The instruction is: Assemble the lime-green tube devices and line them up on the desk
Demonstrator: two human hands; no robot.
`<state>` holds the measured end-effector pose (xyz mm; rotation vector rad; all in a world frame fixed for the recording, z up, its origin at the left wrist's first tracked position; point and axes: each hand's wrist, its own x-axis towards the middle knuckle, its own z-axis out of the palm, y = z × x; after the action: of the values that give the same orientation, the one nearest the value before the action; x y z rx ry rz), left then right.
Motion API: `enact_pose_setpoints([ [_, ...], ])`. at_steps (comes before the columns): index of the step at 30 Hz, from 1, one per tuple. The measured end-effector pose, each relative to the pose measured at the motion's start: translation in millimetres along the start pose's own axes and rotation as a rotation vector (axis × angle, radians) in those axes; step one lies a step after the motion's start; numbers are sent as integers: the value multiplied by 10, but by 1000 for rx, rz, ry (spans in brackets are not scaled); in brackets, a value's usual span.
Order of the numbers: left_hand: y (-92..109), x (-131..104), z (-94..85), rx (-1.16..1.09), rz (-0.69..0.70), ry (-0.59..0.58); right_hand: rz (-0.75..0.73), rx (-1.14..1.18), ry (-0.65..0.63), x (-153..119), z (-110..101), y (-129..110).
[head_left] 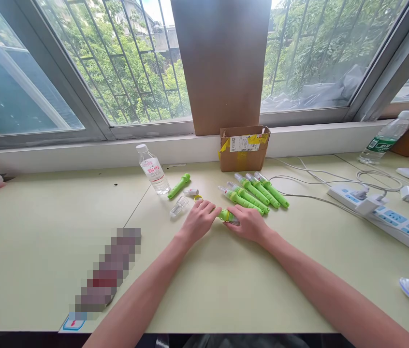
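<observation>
Between my two hands lies a green tube-like piece (227, 216) with a clear, ribbed end on its right. My left hand (200, 218) has its fingers closed at the piece's left end. The fingers of my right hand (247, 222) are wrapped round its clear right end. Several green pens with clear tips (255, 189) lie slanted side by side beyond my right hand. Up and left of my left hand are a green tube (179, 186), a clear cap (179, 206), a small white part (191, 192) and a yellow ring (197, 198).
A water bottle (153, 170) stands at the back left and an open cardboard box (244, 149) at the back centre. White cables and a power strip (382, 215) lie right, near a second bottle (386, 140). A pixelated object (110, 270) lies front left.
</observation>
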<state>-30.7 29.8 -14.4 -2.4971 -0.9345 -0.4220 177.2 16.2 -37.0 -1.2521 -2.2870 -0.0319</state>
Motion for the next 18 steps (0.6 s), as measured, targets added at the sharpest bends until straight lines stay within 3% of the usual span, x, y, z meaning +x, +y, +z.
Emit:
enact_pose_setpoints([
  [5, 5, 2, 37, 10, -21, 69, 16, 19, 13, 4, -1, -12],
  [18, 31, -5, 46, -60, 19, 67, 20, 51, -13, -2, 24, 30],
])
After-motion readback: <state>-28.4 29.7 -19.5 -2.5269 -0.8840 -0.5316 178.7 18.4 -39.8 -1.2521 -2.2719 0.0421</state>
